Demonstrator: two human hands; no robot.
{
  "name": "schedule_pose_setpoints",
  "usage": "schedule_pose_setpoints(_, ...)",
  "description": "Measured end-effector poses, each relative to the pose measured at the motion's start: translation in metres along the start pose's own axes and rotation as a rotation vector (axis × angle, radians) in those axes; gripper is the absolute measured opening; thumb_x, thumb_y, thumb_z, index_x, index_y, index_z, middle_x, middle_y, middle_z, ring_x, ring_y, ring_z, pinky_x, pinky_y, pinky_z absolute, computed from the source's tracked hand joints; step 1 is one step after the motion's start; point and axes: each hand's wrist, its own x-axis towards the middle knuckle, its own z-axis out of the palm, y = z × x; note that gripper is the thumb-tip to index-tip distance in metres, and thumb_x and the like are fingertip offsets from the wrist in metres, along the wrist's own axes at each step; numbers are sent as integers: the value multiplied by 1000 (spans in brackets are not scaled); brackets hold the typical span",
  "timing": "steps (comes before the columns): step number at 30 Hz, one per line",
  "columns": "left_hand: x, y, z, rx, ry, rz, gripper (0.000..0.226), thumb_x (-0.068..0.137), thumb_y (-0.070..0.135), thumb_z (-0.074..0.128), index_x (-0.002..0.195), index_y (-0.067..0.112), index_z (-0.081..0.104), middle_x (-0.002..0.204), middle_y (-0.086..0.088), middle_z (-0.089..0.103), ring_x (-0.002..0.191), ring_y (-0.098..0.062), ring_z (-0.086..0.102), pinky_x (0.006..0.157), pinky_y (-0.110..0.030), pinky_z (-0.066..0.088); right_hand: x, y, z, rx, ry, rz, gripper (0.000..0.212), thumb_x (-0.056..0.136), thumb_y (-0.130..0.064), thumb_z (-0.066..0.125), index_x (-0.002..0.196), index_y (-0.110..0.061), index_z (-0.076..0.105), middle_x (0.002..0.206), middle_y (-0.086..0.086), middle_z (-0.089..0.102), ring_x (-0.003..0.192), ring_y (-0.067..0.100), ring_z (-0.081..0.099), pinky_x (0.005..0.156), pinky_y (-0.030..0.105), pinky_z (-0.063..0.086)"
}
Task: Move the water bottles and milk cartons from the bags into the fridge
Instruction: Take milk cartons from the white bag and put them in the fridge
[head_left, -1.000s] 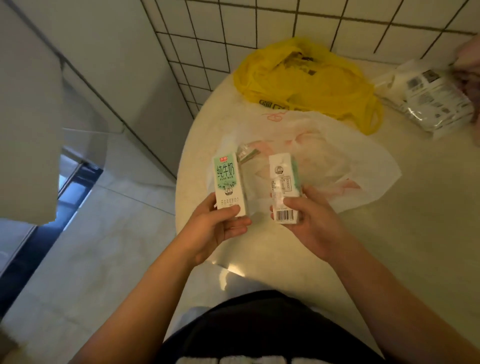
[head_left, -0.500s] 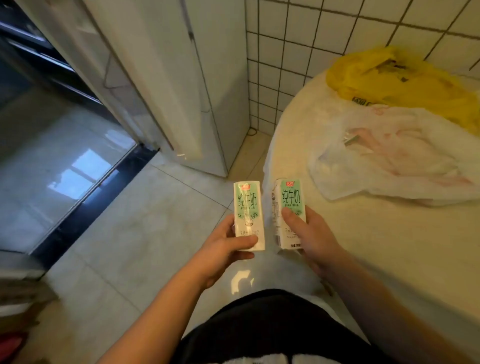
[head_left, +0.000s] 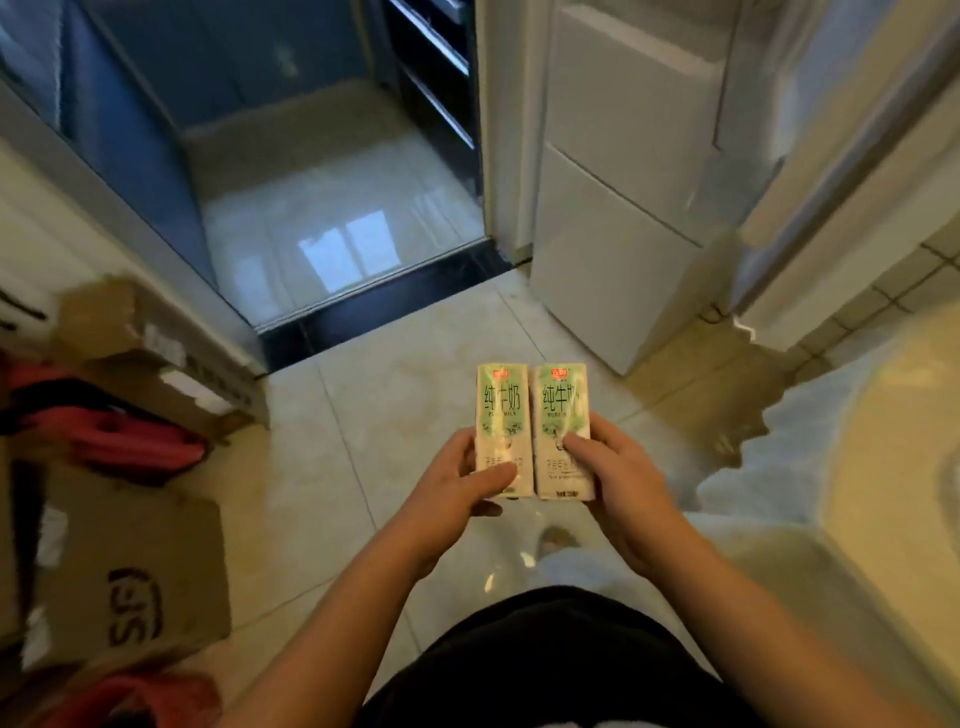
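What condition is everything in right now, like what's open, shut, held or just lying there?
Left green-and-white milk carton: upright, held in left hand.
Right green-and-white milk carton: upright, held in right hand, touching the other.
White two-door fridge: both doors shut.
Brown cardboard box: flattened on floor.

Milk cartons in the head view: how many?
2. Left carton in the left hand, right carton in the right hand, side by side, upright, above the floor. None hidden that I can see.

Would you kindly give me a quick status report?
Left hand holds one milk carton, right hand the other carton. Fridge ahead, doors shut. No obstacle on floor between.
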Motion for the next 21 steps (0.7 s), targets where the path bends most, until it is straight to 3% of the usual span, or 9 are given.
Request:
schedule_pose_setpoints(3, 7, 4, -36, -28, 106, 42, 35, 96, 18, 60, 127, 32, 51, 106, 11, 71, 97, -10, 69, 87, -37, 58, 29, -11, 38, -67, -102, -37, 35, 101, -13, 45, 127, -32, 57, 110, 0, 73, 98, 22, 71, 84, 46, 57)
schedule_pose_setpoints(8, 38, 28, -91, -57, 253, 131, 58, 97, 15, 57, 145, 39, 36, 110, 10, 70, 99, -11, 69, 78, -32, 58, 98, -32, 93, -137, -234, -108, 48, 102, -17, 48, 144, -39, 42, 119, -2, 69, 105, 22, 69, 89, 50, 56)
schedule_pose_setpoints(12, 75, 64, -133, -29, 346, 191, 68, 99, 16, 54, 152, 43, 21, 110, 12, 69, 97, -11, 69, 84, -38, 59, 163, -64, 137, -153, -298, -146, 45, 102, -20, 47, 140, -43, 45, 119, -7, 69, 106, 18, 68, 88, 46, 57)
schedule_pose_setpoints(21, 181, 154, -206, -27, 432, 288, 72, 100, 17, 51, 153, 47, 12, 116, 10, 65, 97, -10, 67, 84, -36, 58, 298, -148, 199, -127, -340, -201, 45, 102, -22, 46, 134, -54, 44, 124, -13, 64, 114, 19, 62, 92, 47, 56)
